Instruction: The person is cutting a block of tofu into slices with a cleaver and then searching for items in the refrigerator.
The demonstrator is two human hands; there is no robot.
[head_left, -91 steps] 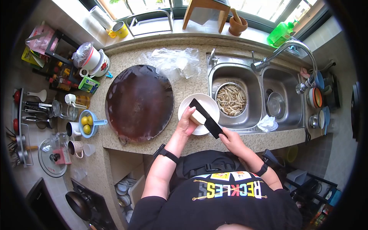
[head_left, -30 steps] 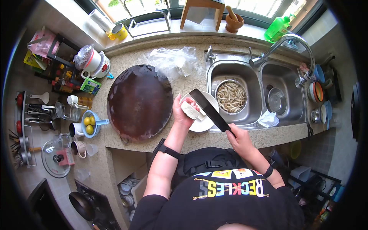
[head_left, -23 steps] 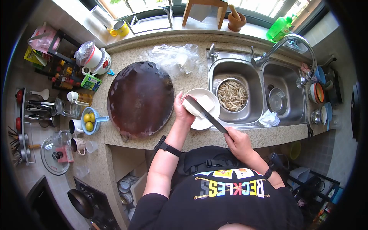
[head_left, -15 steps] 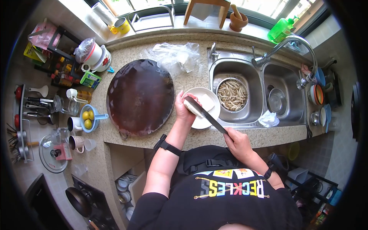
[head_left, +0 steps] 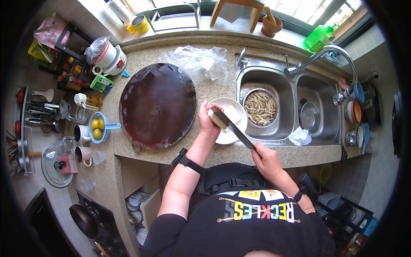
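Cupped under a white, tofu-like block [head_left: 217, 120], my left hand [head_left: 206, 123] holds it over the left side of a white plate [head_left: 228, 139]. My right hand [head_left: 266, 160] is wrapped round the handle of a knife [head_left: 242, 136]. The knife's dark blade slants up to the left and lies against the block in my palm, hiding part of it. Another white piece [head_left: 233, 114] rests on the plate, partly behind the blade.
A large round dark cutting board [head_left: 157, 107] lies left of the plate, with a crumpled plastic bag [head_left: 203, 62] behind it. On the right, a metal bowl [head_left: 261, 107] of small pale fish-like strips sits in the double sink [head_left: 287, 81]. A blue strainer [head_left: 112, 126] holds yellow-green fruit.
The block in my left palm has turned slightly, so more of its side shows below the blade. My right hand has barely moved. The whole view has shifted a little.
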